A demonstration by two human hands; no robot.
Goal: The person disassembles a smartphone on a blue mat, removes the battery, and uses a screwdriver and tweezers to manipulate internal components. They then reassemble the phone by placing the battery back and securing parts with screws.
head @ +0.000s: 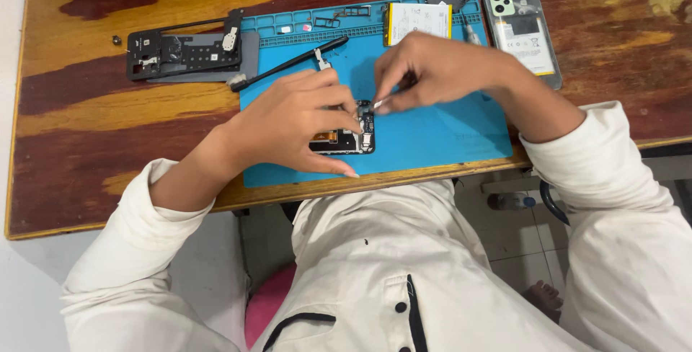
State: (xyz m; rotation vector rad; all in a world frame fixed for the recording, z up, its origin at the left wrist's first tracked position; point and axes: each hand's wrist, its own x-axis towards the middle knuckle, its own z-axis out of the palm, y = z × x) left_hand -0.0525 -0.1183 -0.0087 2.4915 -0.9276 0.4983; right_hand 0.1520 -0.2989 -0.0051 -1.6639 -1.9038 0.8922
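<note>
Left hand (292,118) steadies an opened phone (353,136) on the blue mat (432,136); right hand (432,71) pinches tweezers (380,103) at its top (battery (418,20) and back cover (522,31) lie beyond, on the desk (94,128))

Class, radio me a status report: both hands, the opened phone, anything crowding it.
Left hand steadying opened phone on blue mat. Right hand pinching a thin tool tip at its top. Black brush lies apart, behind.
</note>
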